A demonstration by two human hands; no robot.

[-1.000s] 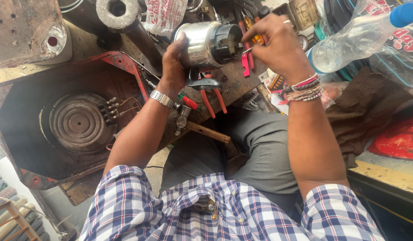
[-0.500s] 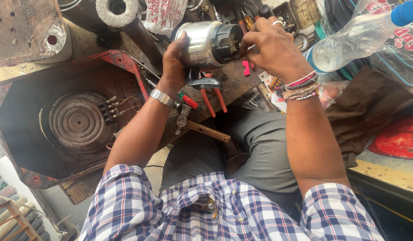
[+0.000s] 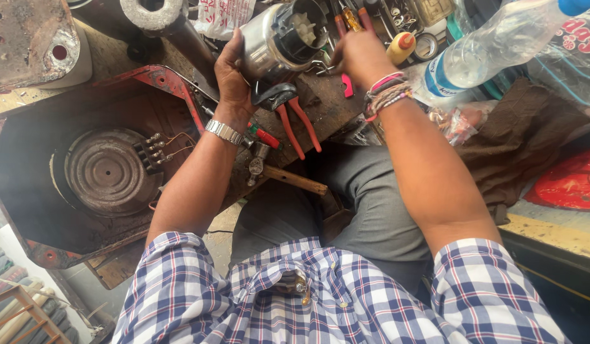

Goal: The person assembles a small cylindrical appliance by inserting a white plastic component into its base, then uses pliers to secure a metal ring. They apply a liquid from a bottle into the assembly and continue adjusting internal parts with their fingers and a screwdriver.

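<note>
The rusty, red-edged metal workbench [image 3: 148,108] bears red-handled pliers [image 3: 295,121]. Above them, the left hand [image 3: 234,73] grips the shiny cylindrical motor housing [image 3: 279,41]; steadying it matters. Right hand [image 3: 362,57] lies half-closed beside it; what it grasps, I cannot tell.

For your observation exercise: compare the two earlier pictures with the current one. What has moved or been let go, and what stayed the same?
The right hand has come off the end of the metal motor housing and now hovers beside it over the tools, so the dark end with its pale toothed part shows. The left hand still grips the housing. The red-handled pliers, hammer and plastic bottle have not moved.
</note>
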